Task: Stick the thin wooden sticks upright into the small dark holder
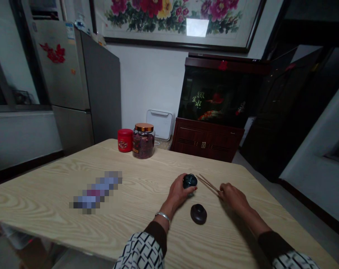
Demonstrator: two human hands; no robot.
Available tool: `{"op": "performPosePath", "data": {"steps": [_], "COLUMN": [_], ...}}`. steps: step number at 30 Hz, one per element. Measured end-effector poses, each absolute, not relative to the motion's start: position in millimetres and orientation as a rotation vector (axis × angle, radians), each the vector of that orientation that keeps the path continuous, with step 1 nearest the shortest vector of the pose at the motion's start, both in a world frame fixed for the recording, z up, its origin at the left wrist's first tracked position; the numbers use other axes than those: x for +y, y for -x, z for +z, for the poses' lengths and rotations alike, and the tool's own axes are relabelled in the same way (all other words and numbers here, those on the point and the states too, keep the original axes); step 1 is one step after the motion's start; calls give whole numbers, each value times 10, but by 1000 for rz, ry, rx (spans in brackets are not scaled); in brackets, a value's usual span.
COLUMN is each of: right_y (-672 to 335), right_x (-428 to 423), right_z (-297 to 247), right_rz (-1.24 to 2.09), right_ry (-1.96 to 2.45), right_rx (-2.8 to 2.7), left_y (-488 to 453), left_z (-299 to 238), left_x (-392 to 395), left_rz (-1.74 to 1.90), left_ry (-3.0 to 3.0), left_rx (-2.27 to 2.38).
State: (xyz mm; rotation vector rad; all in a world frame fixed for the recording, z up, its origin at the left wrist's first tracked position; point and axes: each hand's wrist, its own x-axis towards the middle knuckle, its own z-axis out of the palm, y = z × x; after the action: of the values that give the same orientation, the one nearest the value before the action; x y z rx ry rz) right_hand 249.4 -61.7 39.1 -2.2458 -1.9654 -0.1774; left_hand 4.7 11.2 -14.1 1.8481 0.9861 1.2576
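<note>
Left hand [178, 193]: fingers closed around a small dark jar [190, 181], which stands on the table [74, 175] right of centre; bracelet on the wrist.

Right hand [231, 195]: just right of the jar, fingers pinched on the near ends of a pair of chopsticks [207, 184]; the sticks slant up and left, tips close beside the jar.

Dark round lid [198, 214]: lies flat on the table, near side of the jar, between the two forearms, touching neither hand.

Far left part of the table: red tin [125, 140] and glass jar with a copper lid [143, 141], side by side, well apart from the hands.

Left of centre: a blurred object [98, 191], not identifiable.

Beyond the table: fridge [74, 82], fish tank [214, 95].
</note>
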Motion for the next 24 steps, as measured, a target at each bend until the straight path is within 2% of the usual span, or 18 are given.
{"op": "performPosePath", "data": {"steps": [5,13,16,21,24], "right_y": [-2526,-2571,-2564,-2250,-1972], "right_x": [-513,-456,-405,-257,-187], "right_z": [308,433,664,1028,1090], "right_rz": [-296,-241,-132,374,496], "right_ry": [2369,2317,2081,1373,1160], "right_rx": [-2111,-2006,-1743,-1134,-991], "left_y": [-42,-56,-61,-53,-45], "left_z": [-144,-159,-157,-118,-102], "left_x": [99,124,124,97,86], "left_rz": [1251,1245,1234,1225,1226], "left_ry": [-1876,-1870,-1836,-1842,-1857], "left_rx": [1022,1039,1047,1034,1031]}}
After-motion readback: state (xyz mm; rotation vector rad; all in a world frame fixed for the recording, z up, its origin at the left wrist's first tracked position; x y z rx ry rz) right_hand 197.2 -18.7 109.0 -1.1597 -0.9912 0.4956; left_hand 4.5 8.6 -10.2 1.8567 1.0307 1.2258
